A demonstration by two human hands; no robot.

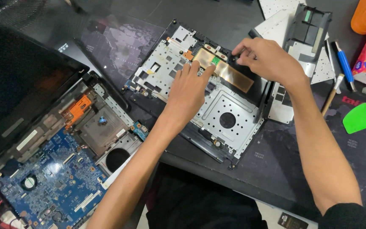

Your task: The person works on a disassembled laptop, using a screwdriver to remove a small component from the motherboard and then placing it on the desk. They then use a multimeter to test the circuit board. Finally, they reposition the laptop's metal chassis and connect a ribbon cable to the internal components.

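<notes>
Dark desk (pixel 276 169) under the head camera, strewn with laptop parts, both hands on an upturned palm-rest cover.

Head view: the palm-rest cover (pixel 229 127) lies inner side up at the middle of the desk, its long axis running from far left to near right. A copper-coloured strip (pixel 229 74) crosses its far part along the same diagonal. The left hand (pixel 187 93) lies flat, fingers (pixel 200 70) spread narrow and pressing beside a small green tab (pixel 215 60) at the strip's far-left end, holding nothing. The right hand (pixel 267 59) pinches at the cover's far edge; what its fingers grip cannot be told. At left sits the opened laptop base with a blue motherboard (pixel 51 182). At right lie a green pry pick (pixel 358 118), a brush (pixel 331 95) and a blue pen (pixel 344 65).
</notes>
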